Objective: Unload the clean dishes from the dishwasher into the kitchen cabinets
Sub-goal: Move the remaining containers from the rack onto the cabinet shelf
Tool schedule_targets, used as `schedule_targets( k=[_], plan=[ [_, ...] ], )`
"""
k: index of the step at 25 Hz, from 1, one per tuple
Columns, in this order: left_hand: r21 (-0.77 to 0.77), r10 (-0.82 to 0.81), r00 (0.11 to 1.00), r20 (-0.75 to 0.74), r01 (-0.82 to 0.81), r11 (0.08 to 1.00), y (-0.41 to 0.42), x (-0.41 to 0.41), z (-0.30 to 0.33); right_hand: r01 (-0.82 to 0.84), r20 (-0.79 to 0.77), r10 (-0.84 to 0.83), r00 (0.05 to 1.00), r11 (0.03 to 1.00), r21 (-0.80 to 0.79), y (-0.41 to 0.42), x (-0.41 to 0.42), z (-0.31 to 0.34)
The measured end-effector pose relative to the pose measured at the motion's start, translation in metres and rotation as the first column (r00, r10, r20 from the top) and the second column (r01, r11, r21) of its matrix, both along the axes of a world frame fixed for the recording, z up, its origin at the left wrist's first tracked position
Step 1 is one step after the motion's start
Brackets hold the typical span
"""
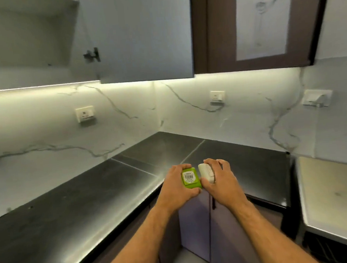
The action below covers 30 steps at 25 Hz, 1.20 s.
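Note:
My left hand [177,187] grips a small green box-shaped container [190,178] with a white barcode label facing up. My right hand [219,179] grips a small white container [205,173], fingers curled over its top. Both hands are held side by side, the two items almost touching, just above the front edge of the dark corner countertop [102,189]. An upper cabinet stands with its grey door [139,35] swung open; its pale interior [22,35] shows at the upper left, its contents out of sight. The dishwasher is not in view.
A dark brown wall cabinet [218,25] with a paper sheet taped on it hangs at the upper right. White sockets [84,115] sit on the marble backsplash. Purple lower cabinet doors [198,228] are below my hands. A light surface [335,198] lies at right.

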<state>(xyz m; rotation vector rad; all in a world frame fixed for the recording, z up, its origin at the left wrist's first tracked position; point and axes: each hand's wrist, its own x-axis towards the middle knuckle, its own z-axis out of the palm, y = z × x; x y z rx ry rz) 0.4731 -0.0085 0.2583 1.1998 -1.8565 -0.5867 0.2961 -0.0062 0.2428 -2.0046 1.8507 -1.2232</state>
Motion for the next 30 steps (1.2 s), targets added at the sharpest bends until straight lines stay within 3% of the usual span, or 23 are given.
schedule_targets(
  k=[7, 11, 17, 25, 30],
  plan=[
    [-0.197, 0.279, 0.953, 0.117, -0.253, 0.947, -0.070, 0.165, 0.110, -0.234, -0.056, 0.230, 0.972, 0.967, -0.104, -0.104, 0.158, 0.111],
    [-0.272, 0.396, 0.916, 0.067, -0.365, 0.890, -0.098, 0.234, 0.167, -0.314, -0.103, 0.300, 0.948, 0.933, -0.174, -0.147, 0.229, 0.165],
    [-0.337, 0.495, 0.868, -0.035, -0.477, 0.812, -0.147, 0.291, 0.227, -0.391, -0.121, 0.372, 0.920, 0.885, -0.252, -0.220, 0.301, 0.228],
    [-0.401, 0.674, 0.739, 0.007, -0.616, 0.679, -0.262, 0.352, 0.291, -0.462, -0.060, 0.471, 0.880, 0.820, -0.337, -0.364, 0.365, 0.289],
    [-0.353, 0.781, 0.622, 0.065, -0.717, 0.601, -0.336, 0.388, 0.328, -0.578, -0.151, 0.565, 0.811, 0.736, -0.353, -0.440, 0.398, 0.333]
  ],
)
